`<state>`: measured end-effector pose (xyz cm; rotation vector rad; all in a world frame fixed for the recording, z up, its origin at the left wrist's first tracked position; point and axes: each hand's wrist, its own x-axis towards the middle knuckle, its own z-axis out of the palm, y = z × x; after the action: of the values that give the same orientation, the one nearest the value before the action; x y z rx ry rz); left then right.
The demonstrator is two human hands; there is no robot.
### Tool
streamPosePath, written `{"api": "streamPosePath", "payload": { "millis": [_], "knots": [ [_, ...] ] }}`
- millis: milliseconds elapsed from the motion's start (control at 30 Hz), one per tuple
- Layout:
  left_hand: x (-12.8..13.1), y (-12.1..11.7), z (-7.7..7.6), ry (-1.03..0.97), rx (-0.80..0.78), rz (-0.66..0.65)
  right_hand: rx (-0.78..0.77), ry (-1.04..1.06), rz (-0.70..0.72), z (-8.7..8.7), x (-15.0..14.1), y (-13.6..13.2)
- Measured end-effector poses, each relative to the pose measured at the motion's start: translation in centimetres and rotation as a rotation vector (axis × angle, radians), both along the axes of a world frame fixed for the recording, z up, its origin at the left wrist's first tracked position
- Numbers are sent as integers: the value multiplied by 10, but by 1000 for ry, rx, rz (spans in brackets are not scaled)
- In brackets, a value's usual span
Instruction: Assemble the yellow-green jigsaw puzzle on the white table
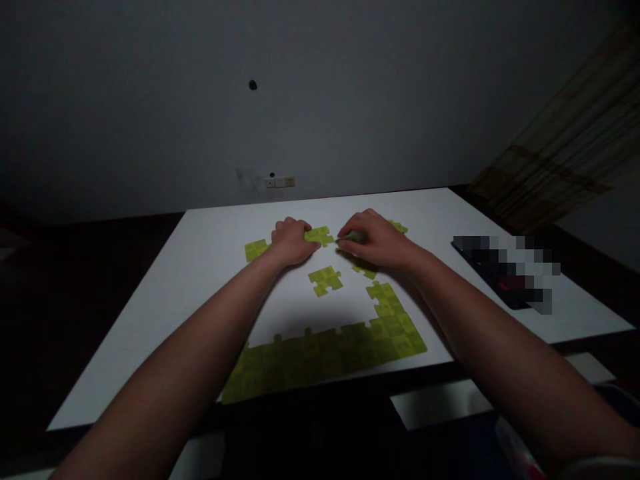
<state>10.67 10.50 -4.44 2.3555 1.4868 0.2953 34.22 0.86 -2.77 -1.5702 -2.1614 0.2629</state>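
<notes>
Left hand (293, 242): open, resting at a puzzle piece (320, 235)
Right hand (376, 239): gripping a pen-like object (356, 236)
Joined pieces (320, 347): along the counter's (165, 287) near edge

The white worktop (150, 320) carried loose yellow-green puzzle pieces (326, 281), a joined puzzle section (325, 347) and a dark, partly obscured object (493, 273).

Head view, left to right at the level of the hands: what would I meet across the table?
Yellow-green jigsaw piece, left hand, second yellow-green jigsaw piece, right hand, partly pixelated dark flat object.
</notes>
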Motion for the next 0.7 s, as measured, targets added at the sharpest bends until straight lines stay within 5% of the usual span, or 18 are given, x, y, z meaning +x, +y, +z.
{"api": "streamPosePath", "payload": {
  "millis": [133,367,533,700],
  "knots": [
    [1,-2,3,0,-15,27,-130,26,311,4,-27,-13],
    [-4,1,1,-38,-22,22,-218,20,368,-1,-46,-19],
    [-6,4,-1,-64,-31,2,-313,251,236,0,-32,-13],
    [-7,7,-4,-86,-58,-36,-113,532,-125,-14,-6,11]
  ]
}}
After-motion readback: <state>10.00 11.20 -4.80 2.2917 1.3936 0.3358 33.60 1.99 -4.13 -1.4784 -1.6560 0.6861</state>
